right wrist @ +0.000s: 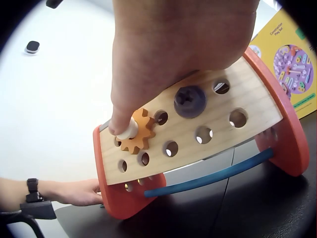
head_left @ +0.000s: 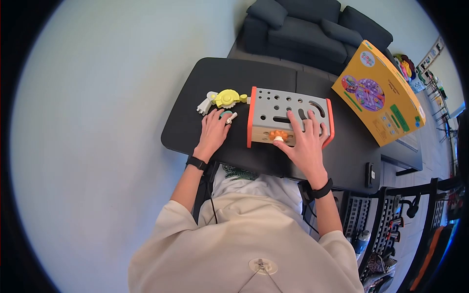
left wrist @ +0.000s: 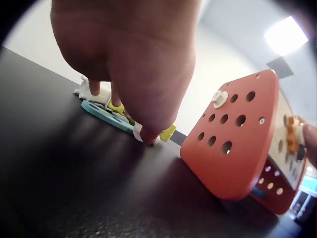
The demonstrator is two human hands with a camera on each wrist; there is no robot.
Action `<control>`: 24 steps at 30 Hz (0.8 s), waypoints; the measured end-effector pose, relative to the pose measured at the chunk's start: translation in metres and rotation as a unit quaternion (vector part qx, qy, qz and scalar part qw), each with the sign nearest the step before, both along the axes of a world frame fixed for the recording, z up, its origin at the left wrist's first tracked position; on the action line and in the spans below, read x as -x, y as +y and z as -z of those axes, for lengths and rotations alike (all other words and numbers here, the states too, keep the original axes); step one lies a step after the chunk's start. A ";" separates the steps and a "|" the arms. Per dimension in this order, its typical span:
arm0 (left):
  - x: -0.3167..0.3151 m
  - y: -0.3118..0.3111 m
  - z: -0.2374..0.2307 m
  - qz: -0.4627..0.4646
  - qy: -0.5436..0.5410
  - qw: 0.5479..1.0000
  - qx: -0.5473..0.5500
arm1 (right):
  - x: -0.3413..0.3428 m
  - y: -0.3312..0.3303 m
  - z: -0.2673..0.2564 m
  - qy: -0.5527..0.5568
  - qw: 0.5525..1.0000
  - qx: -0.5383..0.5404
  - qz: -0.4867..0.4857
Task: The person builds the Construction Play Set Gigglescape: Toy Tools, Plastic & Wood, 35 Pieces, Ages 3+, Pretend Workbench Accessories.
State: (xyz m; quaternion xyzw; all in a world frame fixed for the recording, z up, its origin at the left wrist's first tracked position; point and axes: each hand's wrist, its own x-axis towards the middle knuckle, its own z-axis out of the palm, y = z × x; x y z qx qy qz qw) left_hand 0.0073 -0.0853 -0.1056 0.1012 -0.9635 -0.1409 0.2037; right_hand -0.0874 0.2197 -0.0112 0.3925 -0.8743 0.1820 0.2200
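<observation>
My left hand [head_left: 213,133] is over small toy parts left of the toolbox, its thumb at a white bolt [head_left: 232,118] by a teal strip [left wrist: 106,115]. Two other fingers reach a white glove-shaped piece [left wrist: 89,92] and a yellow piece [left wrist: 115,107]. The grey-topped toy toolbox [head_left: 269,105] has red ends and a wooden front. My right hand [head_left: 308,146] lies spread over its top and front edge. Its thumb presses a white bolt [right wrist: 130,130] in an orange gear [right wrist: 143,130] on the front. A dark purple screw [right wrist: 189,101] sits beside the gear.
A yellow box [head_left: 381,93] stands at the table's right back. A yellow saw-like disc [head_left: 227,98] lies left of the toolbox. A small black object [head_left: 370,175] is at the table's [head_left: 195,83] front right. Beyond is a dark sofa [head_left: 308,36].
</observation>
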 end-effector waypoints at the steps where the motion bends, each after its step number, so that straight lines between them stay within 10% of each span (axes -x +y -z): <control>1: 0.000 0.000 0.001 -0.003 0.016 1.000 0.025 | 0.000 0.000 0.000 0.003 1.000 -0.003 0.001; 12: 0.004 0.034 -0.085 0.016 0.190 0.964 -0.186 | 0.004 0.006 -0.001 -0.032 0.999 0.015 -0.009; 19: 0.029 0.103 -0.166 0.151 0.109 0.899 -0.397 | 0.014 0.035 -0.036 -0.235 0.941 0.222 -0.102; 24: 0.074 0.149 -0.174 0.189 0.049 0.924 -0.328 | 0.034 0.060 -0.077 -0.195 0.955 0.198 -0.099</control>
